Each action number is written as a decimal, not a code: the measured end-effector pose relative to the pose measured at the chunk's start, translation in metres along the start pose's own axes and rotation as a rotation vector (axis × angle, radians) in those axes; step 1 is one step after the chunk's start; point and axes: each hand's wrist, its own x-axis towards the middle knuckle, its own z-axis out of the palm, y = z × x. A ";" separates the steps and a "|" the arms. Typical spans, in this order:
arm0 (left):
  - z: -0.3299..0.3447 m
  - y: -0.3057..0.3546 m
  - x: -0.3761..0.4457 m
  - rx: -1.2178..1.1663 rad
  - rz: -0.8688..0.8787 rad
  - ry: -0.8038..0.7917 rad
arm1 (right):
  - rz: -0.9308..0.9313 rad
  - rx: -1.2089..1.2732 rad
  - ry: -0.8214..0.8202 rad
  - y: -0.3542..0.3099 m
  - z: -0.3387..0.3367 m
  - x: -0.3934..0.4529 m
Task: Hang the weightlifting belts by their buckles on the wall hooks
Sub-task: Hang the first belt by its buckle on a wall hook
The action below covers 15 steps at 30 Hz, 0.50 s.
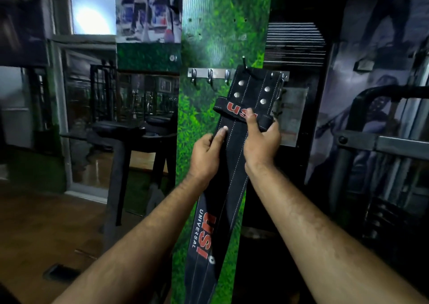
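Note:
A black weightlifting belt [234, 155] with red lettering and white stitching hangs down a green grass-patterned wall panel [222, 25]. Its riveted top end [253, 87] lies over the right part of a metal hook rail [209, 73]; the buckle is mostly hidden behind the belt. My left hand [206, 155] pinches the belt's left edge, thumb on its face. My right hand [261, 139] grips the belt's keeper loop [232, 108] at the right edge. The belt's lower part runs between my forearms to the bottom of the view.
Three bare hooks show on the rail to the left of the belt. A black bench and table [130, 136] stand at the left before mirrors. Dark gym machine frames [376, 141] fill the right side. Wooden floor [46, 222] lies at lower left.

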 end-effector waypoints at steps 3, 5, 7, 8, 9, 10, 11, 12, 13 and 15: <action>-0.012 -0.019 -0.019 0.044 -0.032 0.029 | -0.056 -0.019 0.049 0.007 0.002 -0.013; -0.028 -0.033 -0.029 0.035 -0.083 -0.025 | -0.058 -0.036 0.081 0.009 0.006 -0.017; -0.048 -0.048 -0.040 0.026 -0.158 -0.096 | -0.040 -0.052 0.099 0.008 0.011 -0.021; -0.057 -0.054 -0.043 0.029 -0.175 -0.118 | -0.032 -0.063 0.105 0.007 0.015 -0.023; -0.066 -0.059 -0.045 0.032 -0.178 -0.132 | -0.028 -0.075 0.108 0.007 0.019 -0.025; -0.074 -0.063 -0.045 0.036 -0.180 -0.139 | -0.034 -0.086 0.110 0.007 0.024 -0.029; -0.081 -0.063 -0.046 0.033 -0.189 -0.151 | -0.048 -0.096 0.111 0.007 0.030 -0.032; -0.087 -0.066 -0.046 0.022 -0.205 -0.167 | -0.055 -0.111 0.108 0.006 0.035 -0.035; -0.092 -0.071 -0.049 0.009 -0.228 -0.176 | -0.062 -0.129 0.106 0.004 0.040 -0.037; -0.106 -0.082 -0.060 -0.018 -0.288 -0.181 | -0.067 -0.161 0.107 -0.002 0.050 -0.038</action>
